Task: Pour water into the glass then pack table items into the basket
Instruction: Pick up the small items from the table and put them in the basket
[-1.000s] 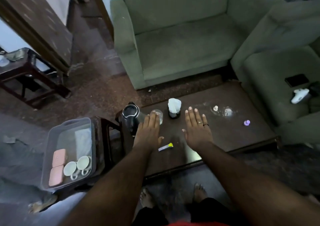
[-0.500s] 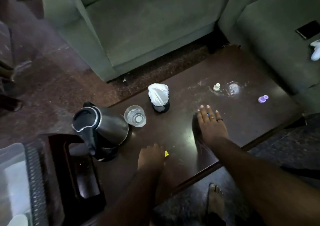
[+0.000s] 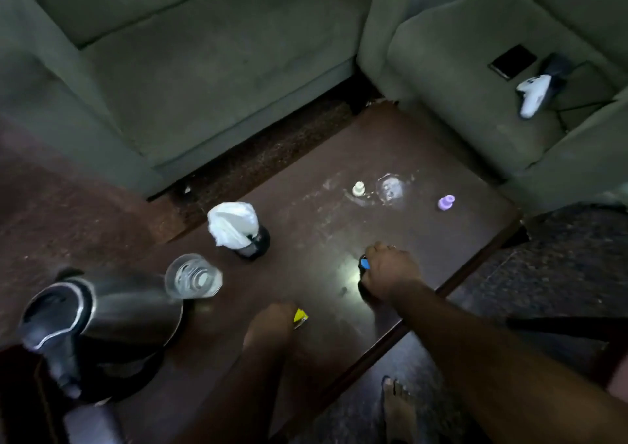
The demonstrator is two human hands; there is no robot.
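A steel kettle [image 3: 112,321] with a black lid and handle stands at the left end of the dark wooden table [image 3: 306,212]. An empty clear glass [image 3: 192,277] stands just right of it. Behind the glass is a black holder stuffed with white tissue [image 3: 234,228]. My left hand [image 3: 272,321] is curled down over a small item whose yellow tip [image 3: 300,316] sticks out on its right. My right hand [image 3: 390,270] is closed into a fist on the table, with a small blue object [image 3: 364,263] showing at its left edge. The basket is out of view.
On the far part of the table lie a small white cap [image 3: 358,188], a clear round lid [image 3: 390,188] and a small purple piece [image 3: 446,202]. Green sofas [image 3: 204,87] border the table behind and to the right. A white controller [image 3: 533,93] and a dark phone [image 3: 513,61] lie on the right sofa.
The view has dropped closer to the table. My right hand went from flat to a fist around a blue object. My left hand stays curled over the yellow-tipped item.
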